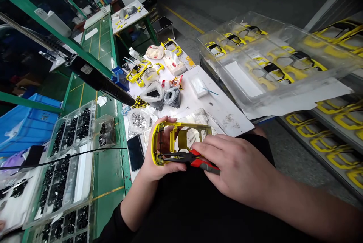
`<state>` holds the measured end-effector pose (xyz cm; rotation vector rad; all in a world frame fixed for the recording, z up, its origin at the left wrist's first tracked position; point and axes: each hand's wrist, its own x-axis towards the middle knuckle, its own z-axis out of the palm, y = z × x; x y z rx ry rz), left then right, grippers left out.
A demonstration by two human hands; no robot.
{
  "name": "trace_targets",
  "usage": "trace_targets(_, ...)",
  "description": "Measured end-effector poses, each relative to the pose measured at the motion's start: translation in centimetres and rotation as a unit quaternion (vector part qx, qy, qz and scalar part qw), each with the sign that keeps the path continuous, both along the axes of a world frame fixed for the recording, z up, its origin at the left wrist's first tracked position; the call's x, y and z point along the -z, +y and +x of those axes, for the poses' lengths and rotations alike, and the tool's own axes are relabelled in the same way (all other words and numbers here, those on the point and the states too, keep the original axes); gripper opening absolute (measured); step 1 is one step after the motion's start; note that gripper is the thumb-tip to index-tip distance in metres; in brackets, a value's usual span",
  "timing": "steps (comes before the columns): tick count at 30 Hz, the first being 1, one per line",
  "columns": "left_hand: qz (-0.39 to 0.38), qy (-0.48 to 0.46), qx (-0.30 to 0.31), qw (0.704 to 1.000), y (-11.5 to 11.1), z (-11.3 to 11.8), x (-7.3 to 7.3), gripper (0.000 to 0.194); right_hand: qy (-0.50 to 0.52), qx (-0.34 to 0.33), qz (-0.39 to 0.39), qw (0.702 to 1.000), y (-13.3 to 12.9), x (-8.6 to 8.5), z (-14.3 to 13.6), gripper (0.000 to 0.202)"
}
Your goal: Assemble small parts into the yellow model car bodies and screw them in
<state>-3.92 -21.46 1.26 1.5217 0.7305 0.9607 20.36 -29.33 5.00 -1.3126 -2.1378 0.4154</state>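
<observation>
Above my lap, my left hand (153, 165) is wrapped round one end of a yellow plastic frame (172, 141), part of a toy-car-like body with openings. My right hand (235, 160) grips red-and-black needle-nose pliers (198, 161) by the handles. The long dark jaws point left into the frame and reach its lower left corner, close to a thin black rod across that end. Whether the jaw tips pinch a part is too small to see. The fingers of my right hand are beside the frame's right end.
Just beyond my hands, the white table (235, 116) bears a phone (135, 153), bags of small black parts (154, 95) and a white box (198, 86). Clear trays (241, 99) of yellow frames stand at right. Divided bins (70, 133) and a black lamp arm (96, 78) are at left.
</observation>
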Motion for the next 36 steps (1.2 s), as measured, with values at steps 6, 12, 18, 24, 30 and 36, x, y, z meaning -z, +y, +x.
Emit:
trace_targets(6,-0.004,-0.081,-0.003,0.997,0.1,-0.6,1.0,0.116,0.063,-0.016,-0.101,0.993,0.1,0.9,-0.6,0.042)
trace_targets(12,0.015,-0.041,-0.014,0.999,0.4,-1.7,1.2,0.123,0.086,-0.008,-0.139,0.987,-1.0,2.1,-0.8,0.051)
trace_targets(18,0.027,-0.068,-0.071,0.995,1.5,-2.5,0.1,0.118,0.042,0.203,-0.15,0.967,-0.4,7.4,4.9,0.039)
trace_targets(24,0.113,-0.005,0.012,0.994,3.6,-1.3,-1.5,0.08,-0.093,0.32,-0.143,0.932,1.9,14.1,9.6,0.057)
trace_targets(30,0.227,0.095,0.077,0.966,4.6,0.0,-1.6,0.033,-0.112,0.31,-0.097,0.939,3.7,15.8,9.0,0.057)
trace_targets(36,0.193,0.123,0.009,0.973,3.2,-0.3,-1.5,0.019,-0.058,0.233,-0.064,0.969,3.5,11.7,6.9,0.049)
